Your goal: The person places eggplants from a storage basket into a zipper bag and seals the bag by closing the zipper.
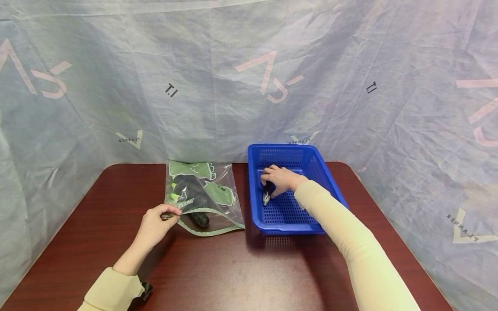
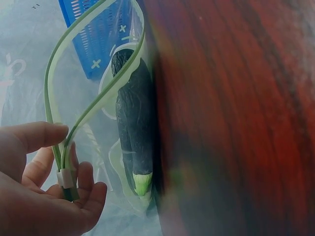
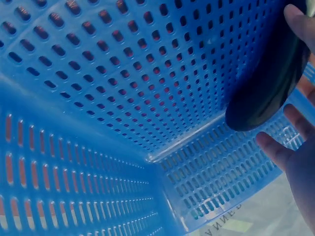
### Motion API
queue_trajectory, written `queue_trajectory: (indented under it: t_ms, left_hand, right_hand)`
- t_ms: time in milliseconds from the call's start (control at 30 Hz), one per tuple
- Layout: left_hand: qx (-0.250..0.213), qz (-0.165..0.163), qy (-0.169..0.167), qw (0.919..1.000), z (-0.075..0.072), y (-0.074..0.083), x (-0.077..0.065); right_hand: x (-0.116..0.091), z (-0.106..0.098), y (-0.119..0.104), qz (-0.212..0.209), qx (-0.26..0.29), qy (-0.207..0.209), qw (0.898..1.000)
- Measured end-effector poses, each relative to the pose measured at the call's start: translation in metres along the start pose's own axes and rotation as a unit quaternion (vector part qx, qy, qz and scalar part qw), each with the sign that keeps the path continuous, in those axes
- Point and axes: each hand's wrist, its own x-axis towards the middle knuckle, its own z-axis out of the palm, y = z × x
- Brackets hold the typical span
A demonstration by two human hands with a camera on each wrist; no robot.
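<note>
My left hand (image 1: 157, 224) pinches the corner of a clear zip bag (image 1: 229, 172) with green prints, by the slider (image 2: 64, 178) on its pale green zip. The bag's mouth gapes toward me. Inside lie dark, bumpy vegetables that look like cucumbers (image 2: 135, 118), one with a light green tip in the left wrist view. Over in a blue basket (image 1: 254, 216), my right hand (image 1: 282, 178) grips a glossy dark eggplant (image 3: 268, 81) from above, thumb on one side and fingers on the other. Part of the eggplant is hidden under that hand in the head view.
The basket has slotted walls and stands right of the bag on a dark red wooden table (image 1: 218, 276). Behind and at both sides hangs a grey printed sheet (image 1: 210, 86), close to the table's back edge.
</note>
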Motion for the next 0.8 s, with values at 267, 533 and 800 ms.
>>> queue_trajectory:
  t_ms: [267, 533, 800]
  left_hand:
    - [-0.005, -0.002, 0.000, 1.0000, -0.001, 0.002, 0.000]
    - [0.004, -0.003, -0.003, 1.0000, -0.001, 0.000, 0.000]
    - [0.006, -0.005, -0.006, 0.9999, -0.002, 0.000, 0.001]
  right_hand:
    - [-0.002, 0.005, 0.005, 0.004, -0.015, -0.026, 1.000]
    - [-0.007, 0.002, 0.008, 0.018, -0.020, -0.046, 0.999]
    - [-0.010, 0.003, 0.011, 0.022, -0.020, -0.060, 0.998]
